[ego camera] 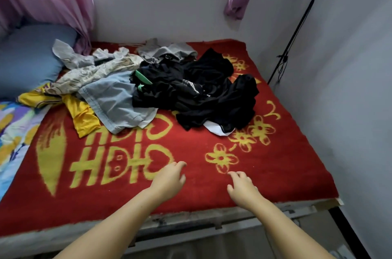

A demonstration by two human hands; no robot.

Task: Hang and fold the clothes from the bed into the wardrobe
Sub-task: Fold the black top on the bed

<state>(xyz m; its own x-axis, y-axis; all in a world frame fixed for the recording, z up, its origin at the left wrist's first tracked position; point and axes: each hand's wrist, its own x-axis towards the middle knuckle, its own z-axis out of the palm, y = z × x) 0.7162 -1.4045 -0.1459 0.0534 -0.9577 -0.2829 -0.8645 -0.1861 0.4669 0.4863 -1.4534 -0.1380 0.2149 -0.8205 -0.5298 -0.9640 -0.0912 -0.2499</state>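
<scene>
The red woven bed blanket (191,184) carries large yellow letter-like shapes that look like "HDIO" twice over, seen upside down or mirrored, so the exact reading cannot be told; yellow flowers are woven into its right side. No brand or label on the clothing is legible, only thin white stripes on one black piece. The left hand (169,178) reaches out over the near part of the blanket, fingers loosely curled and spread, holding nothing. The right hand (242,186) is just beside it in the same way, fingers relaxed and bent downward, empty; whether the fingertips touch the blanket cannot be told. The pile of crumpled clothes (148,89) lies well beyond both hands, toward the far wall: black garments (212,93) on the right, a pale blue denim piece (114,101), a yellow shirt (82,116) and a beige patterned cloth (95,74) on the left, grey pieces (165,50) behind.
</scene>
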